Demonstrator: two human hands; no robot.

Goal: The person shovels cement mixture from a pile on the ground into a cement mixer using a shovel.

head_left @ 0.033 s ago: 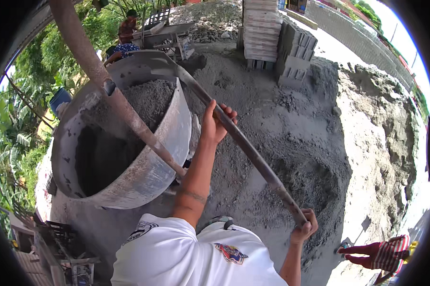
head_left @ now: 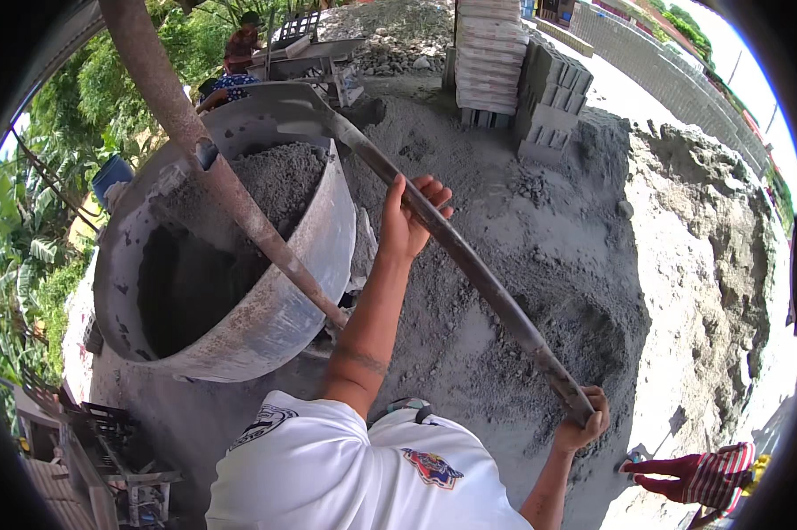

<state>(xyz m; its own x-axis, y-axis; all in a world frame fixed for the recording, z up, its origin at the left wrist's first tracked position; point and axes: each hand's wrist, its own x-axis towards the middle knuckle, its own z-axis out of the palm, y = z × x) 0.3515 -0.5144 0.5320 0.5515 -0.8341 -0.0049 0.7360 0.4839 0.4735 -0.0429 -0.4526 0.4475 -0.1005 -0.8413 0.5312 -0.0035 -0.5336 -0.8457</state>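
Note:
A long-handled shovel (head_left: 482, 281) slants across the view, from the lower right up to a mixer drum (head_left: 270, 329) on the left. Its grey blade (head_left: 284, 104) is over the drum's far rim. My left hand (head_left: 407, 221) supports the handle partway along, thumb on one side and fingers loosely curled on the other. Around the handle's lower end, my right hand (head_left: 584, 422) is closed. Inside the drum a heap of grey mix (head_left: 279, 185) lies against the far right wall, and its near left part is in dark shadow.
A rusty pipe (head_left: 213, 172) crosses over the drum. Damp grey sand (head_left: 557, 300) covers the ground to the right. Concrete blocks (head_left: 549, 102) stand stacked behind. A person in striped clothing (head_left: 717, 473) is at lower right; two people (head_left: 242, 44) are beyond the drum.
The handle's lower end and my right hand have shifted right. My left hand has moved slightly right and up, its fingers looser. The blade has risen a little in the view.

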